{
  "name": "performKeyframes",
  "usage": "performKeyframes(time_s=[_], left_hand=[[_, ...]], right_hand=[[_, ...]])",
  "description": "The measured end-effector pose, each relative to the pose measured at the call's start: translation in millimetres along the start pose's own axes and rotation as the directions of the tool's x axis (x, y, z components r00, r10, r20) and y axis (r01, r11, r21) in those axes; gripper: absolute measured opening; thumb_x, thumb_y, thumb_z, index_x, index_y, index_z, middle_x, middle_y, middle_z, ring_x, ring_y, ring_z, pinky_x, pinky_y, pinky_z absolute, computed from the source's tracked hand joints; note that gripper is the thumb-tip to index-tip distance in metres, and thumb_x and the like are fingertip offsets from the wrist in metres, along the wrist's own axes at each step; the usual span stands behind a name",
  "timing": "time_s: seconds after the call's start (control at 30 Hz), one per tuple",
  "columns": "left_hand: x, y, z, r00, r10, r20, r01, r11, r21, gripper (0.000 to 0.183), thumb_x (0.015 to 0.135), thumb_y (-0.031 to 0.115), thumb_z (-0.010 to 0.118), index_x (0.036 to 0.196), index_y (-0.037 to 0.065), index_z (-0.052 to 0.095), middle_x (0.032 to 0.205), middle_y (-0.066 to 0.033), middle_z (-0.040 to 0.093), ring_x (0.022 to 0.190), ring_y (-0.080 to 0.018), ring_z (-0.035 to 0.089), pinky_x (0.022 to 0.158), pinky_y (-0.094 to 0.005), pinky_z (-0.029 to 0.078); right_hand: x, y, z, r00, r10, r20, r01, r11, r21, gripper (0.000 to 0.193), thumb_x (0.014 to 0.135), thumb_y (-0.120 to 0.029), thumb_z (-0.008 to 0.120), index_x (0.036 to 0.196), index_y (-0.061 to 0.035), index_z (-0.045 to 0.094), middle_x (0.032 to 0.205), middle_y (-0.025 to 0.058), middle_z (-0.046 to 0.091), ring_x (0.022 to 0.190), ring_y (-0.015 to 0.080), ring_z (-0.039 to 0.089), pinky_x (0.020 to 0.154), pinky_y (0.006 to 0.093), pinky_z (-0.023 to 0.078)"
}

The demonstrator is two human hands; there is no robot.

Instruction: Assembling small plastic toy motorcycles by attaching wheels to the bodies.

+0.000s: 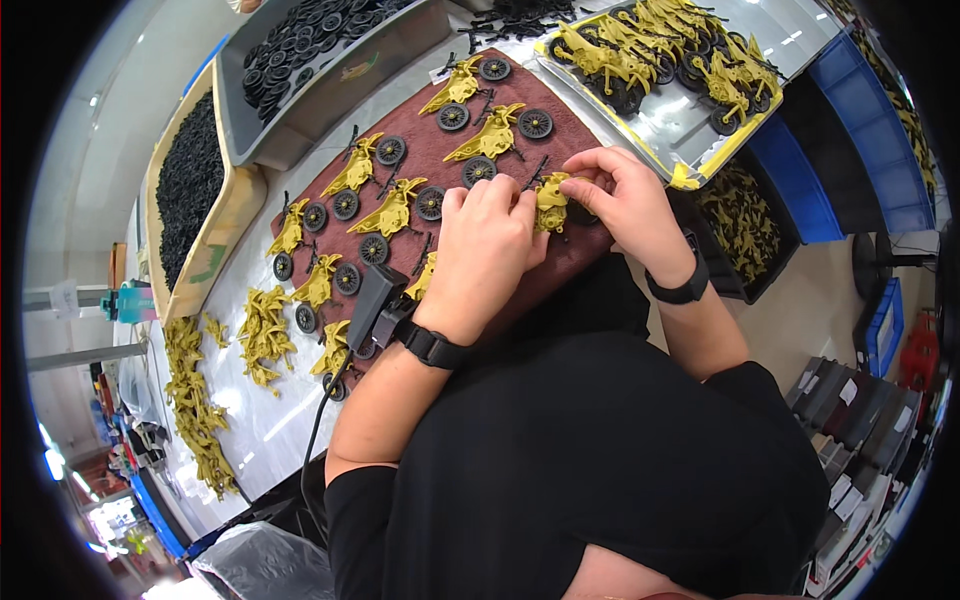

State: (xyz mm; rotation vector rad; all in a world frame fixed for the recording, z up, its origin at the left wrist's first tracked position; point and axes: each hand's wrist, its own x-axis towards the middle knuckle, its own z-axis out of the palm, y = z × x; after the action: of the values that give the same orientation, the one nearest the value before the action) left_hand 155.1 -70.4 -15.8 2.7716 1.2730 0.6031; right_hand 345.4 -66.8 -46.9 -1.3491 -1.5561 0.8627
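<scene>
Small mustard-yellow plastic body piece (551, 200), moulded and irregular in outline, same colour and kind as the yellow pieces (392, 209) laid in rows on the dark red mat (560, 255). Pinched between both hands at the near right edge of that mat, just above it. Left hand (487, 240) curled over the piece from the left, fingers (505, 200) bent and closed against its side, black wristband (432, 346) below. Right hand (622, 200) meeting it from the right, fingers (585, 165) narrowed to a pinch on the top and far edge. Piece mostly showing in the gap between the two sets of fingers; underside hidden, and possibly a dark wheel tucked behind it, too covered to tell.

On the mat, black spoked wheels (451, 117) set beside each yellow piece in pairs. Left of the mat, loose yellow pieces heaped on the pale surface (275, 420). Beyond, a grey bin of black wheels (310, 45) and a tan tray of small black parts (188, 180). Upper right, a clear yellow-edged tray (690, 130) holding assembled yellow toy motorcycles (640, 50), well apart from the hands. Black cabled device (368, 300) resting just beside the left wrist.
</scene>
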Motion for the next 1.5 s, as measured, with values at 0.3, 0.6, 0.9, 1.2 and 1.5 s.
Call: performKeyframes(time_s=[0.3, 0.6, 0.9, 1.2, 1.5], left_hand=[[-4.6, -3.5, 6.3, 0.998, -0.046, 0.042, 0.045, 0.999, 0.024, 0.036, 0.068, 0.018, 0.075, 0.099, 0.003, 0.066, 0.092, -0.0076, 0.058, 0.089, -0.0227, 0.057, 0.076, -0.0364, 0.042], [-5.7, -0.7, 5.5, 0.994, -0.094, 0.050, 0.094, 0.996, -0.008, 0.034, 0.069, 0.017, 0.075, 0.099, 0.003, 0.066, 0.093, -0.0087, 0.060, 0.087, -0.0243, 0.059, 0.076, -0.0367, 0.043], [-4.6, 8.0, 7.0, 0.984, -0.152, 0.089, 0.145, 0.986, 0.078, 0.034, 0.068, 0.020, 0.076, 0.096, 0.003, 0.065, 0.085, -0.0072, 0.057, 0.085, -0.0236, 0.057, 0.075, -0.0372, 0.042], [-3.4, 0.2, -4.8, 0.977, -0.167, 0.133, 0.184, 0.974, -0.129, 0.026, 0.071, 0.019, 0.072, 0.088, 0.002, 0.065, 0.083, -0.0124, 0.060, 0.080, -0.0284, 0.060, 0.072, -0.0388, 0.046], [-5.3, 3.6, -50.6, 0.954, -0.082, 0.287, 0.242, 0.777, -0.582, 0.032, 0.074, 0.008, 0.066, 0.104, -0.002, 0.064, 0.084, -0.0148, 0.063, 0.071, -0.0263, 0.061, 0.068, -0.0331, 0.049]], right_hand=[[1.2, 0.0, 3.5, 0.999, 0.040, 0.023, -0.038, 0.994, -0.106, 0.029, 0.076, -0.022, 0.076, 0.094, -0.0013, 0.066, 0.087, 0.0109, 0.059, 0.074, 0.0194, 0.058, 0.069, 0.0305, 0.049], [2.5, 6.0, 7.7, 0.999, -0.048, 0.001, 0.047, 0.981, -0.189, 0.029, 0.073, -0.021, 0.079, 0.094, -0.0042, 0.068, 0.086, 0.0058, 0.059, 0.073, 0.0162, 0.052, 0.068, 0.0280, 0.046], [4.7, 10.7, 10.2, 0.991, -0.134, 0.011, 0.131, 0.948, -0.289, 0.033, 0.073, -0.026, 0.078, 0.092, -0.0030, 0.063, 0.090, 0.0136, 0.060, 0.083, 0.0312, 0.059, 0.076, 0.0382, 0.047], [6.1, 1.8, -21.6, 0.947, 0.049, 0.318, -0.093, 0.988, 0.125, 0.054, 0.078, -0.046, 0.072, 0.107, -0.0019, 0.063, 0.101, 0.0074, 0.058, 0.092, 0.0188, 0.057, 0.080, 0.0292, 0.045], [-8.7, -14.5, -14.5, 0.896, -0.352, 0.271, 0.233, 0.892, 0.388, 0.036, 0.076, -0.006, 0.076, 0.108, -0.0014, 0.059, 0.107, 0.0090, 0.060, 0.102, 0.0181, 0.058, 0.087, 0.0318, 0.048]])
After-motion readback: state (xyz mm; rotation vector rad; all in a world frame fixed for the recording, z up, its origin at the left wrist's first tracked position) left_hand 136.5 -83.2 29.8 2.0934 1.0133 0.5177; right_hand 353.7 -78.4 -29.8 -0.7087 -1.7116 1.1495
